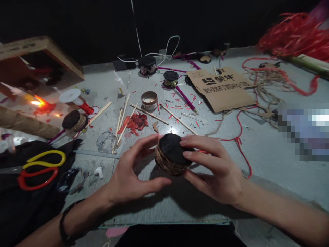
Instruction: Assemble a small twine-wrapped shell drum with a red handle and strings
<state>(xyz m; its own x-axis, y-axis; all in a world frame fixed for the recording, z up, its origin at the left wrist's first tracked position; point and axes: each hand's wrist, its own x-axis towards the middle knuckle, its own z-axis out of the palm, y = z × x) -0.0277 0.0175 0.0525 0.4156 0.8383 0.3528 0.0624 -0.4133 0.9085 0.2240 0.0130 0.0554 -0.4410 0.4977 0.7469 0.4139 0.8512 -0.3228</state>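
A small round drum-like piece (172, 154) with a black cloth top and brown cord wound round its side is held above the table's front part. My right hand (213, 166) grips it from the right, fingertips on the black top and thumb low on the side. My left hand (140, 168) is curved around its left side, thumb and fingers spread apart; the fingertips reach behind the piece, where contact is hard to see. A red cord (240, 147) lies on the table to the right of my right hand.
Scissors (41, 168) lie on black cloth at the left. Behind them burns a flame (37, 102) near a white spool (70, 95). Wooden sticks (178, 119), a cardboard ring (149, 100), similar drums (170, 79) and flat cardboard (223, 91) lie further back. Red strips (293, 37) fill the back right.
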